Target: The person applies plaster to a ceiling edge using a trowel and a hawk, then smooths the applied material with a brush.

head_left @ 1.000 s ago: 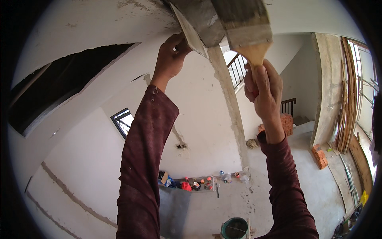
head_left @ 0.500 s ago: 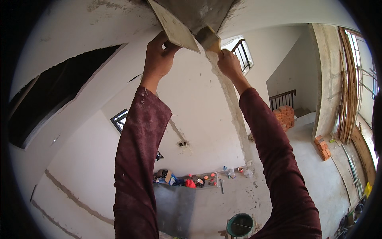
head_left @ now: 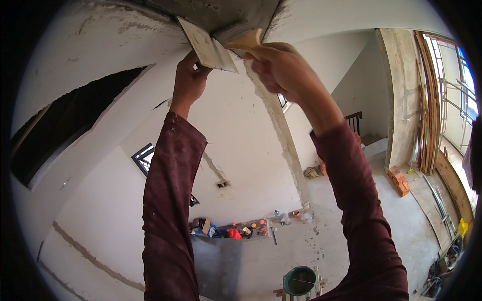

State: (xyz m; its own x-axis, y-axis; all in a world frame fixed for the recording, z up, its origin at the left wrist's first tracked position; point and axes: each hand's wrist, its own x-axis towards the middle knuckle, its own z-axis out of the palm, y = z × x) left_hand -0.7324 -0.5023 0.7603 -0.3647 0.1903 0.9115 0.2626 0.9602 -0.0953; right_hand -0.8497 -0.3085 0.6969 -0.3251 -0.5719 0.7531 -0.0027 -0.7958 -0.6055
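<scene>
Overhead is a grey, wet-looking plastered surface [head_left: 213, 12] with dark edges. My left hand [head_left: 188, 85] grips the lower edge of a flat, pale, plaster-smeared board [head_left: 205, 49], which is tilted against the left edge of that surface. My right hand [head_left: 291, 75], slightly blurred, is closed round a wide brush with a pale wooden handle [head_left: 246, 41]. The brush lies sideways across the grey surface beside the board, its bristle end partly hidden. Both arms are raised, in dark red sleeves.
Far below, a round green tub [head_left: 299, 282] stands on slatted wood. Cups, bags and bottles line the wall foot near a red bag [head_left: 234, 234]. Stacked bricks [head_left: 399, 180] and upright timber [head_left: 427, 105] are at the right. A dark opening [head_left: 75, 115] cuts the left wall.
My right hand has swung the brush left and up, turning it from nearly upright to sideways. The board in my left hand has shifted left and slightly down in view.
</scene>
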